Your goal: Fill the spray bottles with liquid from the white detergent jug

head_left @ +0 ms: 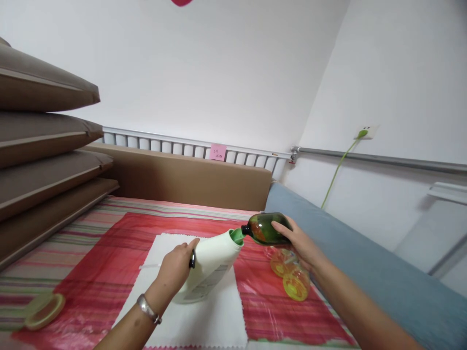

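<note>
From where I stand, the two hands have met over the middle of the sheet: the left hand (178, 265) is curled around the side of a white jug (209, 267), a black end (192, 258) showing beside its fingers, and the right hand (297, 238) grips a green bottle (270, 228) near its base. The jug leans to the right above the white mat (215, 328), and the bottle lies almost level, its dark neck right at the jug's green-lined mouth. I'd judge the pouring to be midway: both vessels are uncapped and brought together, but I can't make out a stream, which way it runs, or how much remains to pass. Setting the two upright again is plainly not done. The bottle is smooth, glossy and see-through, round-shouldered with a narrow neck; the jug is opaque and matte, with greyish print on its flank. Under them the mat has a scalloped edge and lies on a thin, crinkly red sheet (91, 267), shiny where light catches it, over striped cloth (25, 262). Clear containers with yellow ends (295, 284) lie below the right hand, and a round, pale yellow lid (45, 311) sits far left.
</note>
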{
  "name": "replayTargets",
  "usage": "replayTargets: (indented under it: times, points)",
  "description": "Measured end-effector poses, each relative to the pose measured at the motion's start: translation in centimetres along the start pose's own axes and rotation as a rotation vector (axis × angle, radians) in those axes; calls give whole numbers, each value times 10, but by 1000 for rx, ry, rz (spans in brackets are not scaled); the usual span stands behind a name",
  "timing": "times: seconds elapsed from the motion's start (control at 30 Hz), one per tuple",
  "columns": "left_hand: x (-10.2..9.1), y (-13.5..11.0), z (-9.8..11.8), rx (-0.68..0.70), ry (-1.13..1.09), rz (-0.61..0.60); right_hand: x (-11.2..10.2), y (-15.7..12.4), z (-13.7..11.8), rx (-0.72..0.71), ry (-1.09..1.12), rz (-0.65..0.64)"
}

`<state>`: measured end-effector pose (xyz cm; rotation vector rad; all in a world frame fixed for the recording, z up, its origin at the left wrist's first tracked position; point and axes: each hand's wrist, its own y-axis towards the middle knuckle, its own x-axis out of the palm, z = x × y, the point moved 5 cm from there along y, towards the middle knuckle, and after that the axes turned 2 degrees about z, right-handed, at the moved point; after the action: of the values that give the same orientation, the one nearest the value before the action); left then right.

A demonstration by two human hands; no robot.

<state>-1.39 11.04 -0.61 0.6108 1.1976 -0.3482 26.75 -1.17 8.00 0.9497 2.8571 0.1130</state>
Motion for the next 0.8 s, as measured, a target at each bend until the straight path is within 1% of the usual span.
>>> replayTargets:
  times: [0.37, 0.53, 0.8]
  points:
    - [-3, -1, 4, -9, 11, -19, 2, 0, -12, -45, -101, 26]
    - [-3, -1, 3, -7, 15, -5, 2, 2, -19, -86, -199, 41]
    - [-1, -1, 1, 19, -2, 32, 5, 7, -30, -194, -386, 7]
